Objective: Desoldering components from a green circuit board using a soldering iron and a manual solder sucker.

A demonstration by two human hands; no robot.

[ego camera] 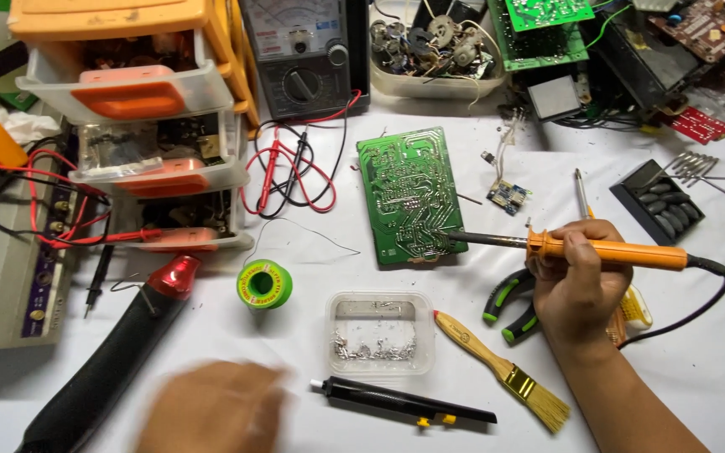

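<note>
My right hand point(578, 285) grips an orange-handled soldering iron point(606, 250). Its metal tip rests on the lower right part of a green circuit board point(409, 195) lying solder side up on the white table. My left hand point(211, 411) is blurred at the bottom left, low over the table, and seems to hold nothing. Closest to it are a black desoldering pump point(400, 403), a green solder spool point(264, 283) and a black and red tool point(111, 356).
A clear plastic tub point(379, 331) with small metal bits, a wooden brush point(505, 369) and green-handled pliers point(509, 304) lie near the front. An orange drawer cabinet point(144, 117), a multimeter point(304, 54) with red and black leads, and more boards stand at the back.
</note>
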